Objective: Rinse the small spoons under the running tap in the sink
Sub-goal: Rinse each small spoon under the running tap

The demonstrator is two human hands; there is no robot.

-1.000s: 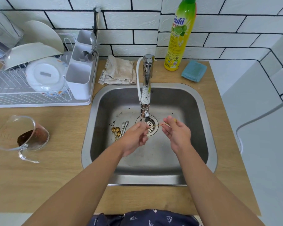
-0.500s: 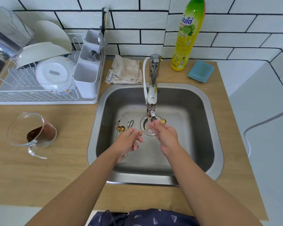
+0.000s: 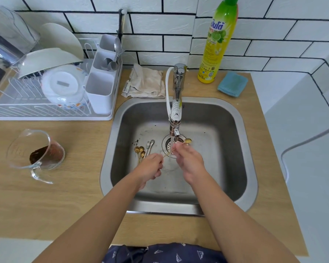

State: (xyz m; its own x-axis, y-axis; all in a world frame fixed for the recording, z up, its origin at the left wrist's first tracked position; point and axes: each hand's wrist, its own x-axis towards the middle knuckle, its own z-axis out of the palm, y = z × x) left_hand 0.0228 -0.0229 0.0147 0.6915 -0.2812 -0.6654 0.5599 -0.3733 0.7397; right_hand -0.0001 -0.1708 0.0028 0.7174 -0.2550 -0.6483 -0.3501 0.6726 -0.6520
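My wooden counter [image 3: 55,202] runs along a wall [image 3: 179,25] of white tiles with dark grout. Left of the counter's middle stands a white dish rack [image 3: 46,111]. Right of the counter, a pale grey surface [image 3: 302,149]. Lighting is even.

Single view only, head-worn wide-angle camera, so no second view to overlap with. Looks forward and steeply down from above the sink [image 3: 179,205], which fills the frame centre. Both forearms enter from the bottom edge, close to the lens; left hand [image 3: 150,169] and right hand [image 3: 190,162] sit mid-frame. Tiled wall [image 3: 160,25] runs along the top, dish rack [image 3: 46,109] at upper left, wooden counter [image 3: 46,196] at left. Straight lines bow near the edges.
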